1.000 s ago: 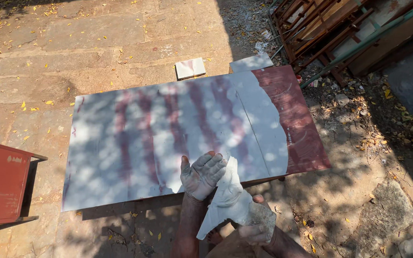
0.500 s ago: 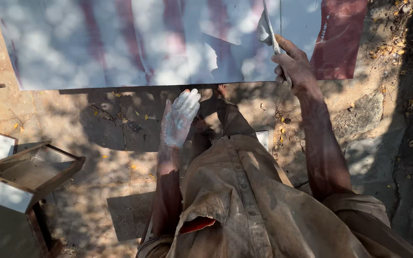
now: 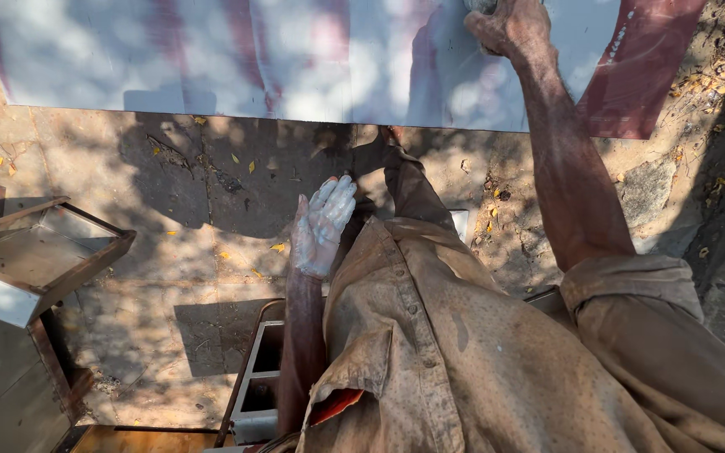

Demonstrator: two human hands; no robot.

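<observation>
- White-coated board (image 3: 237, 59), red-brown at its right end, lies flat on the ground ahead of me, long axis running left to right.
- My right hand (image 3: 509, 25) reaches over its far right part, closed on something I cannot make out.
- My left hand (image 3: 320, 226), paint-smeared, hangs open and empty short of the board's near edge.

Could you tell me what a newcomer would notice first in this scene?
Probably the big white-coated sheet lying on the ground at the top, its right end bare dark red. The right hand reaches onto it, while the left hand, smeared white, hangs open above the paving.
</observation>
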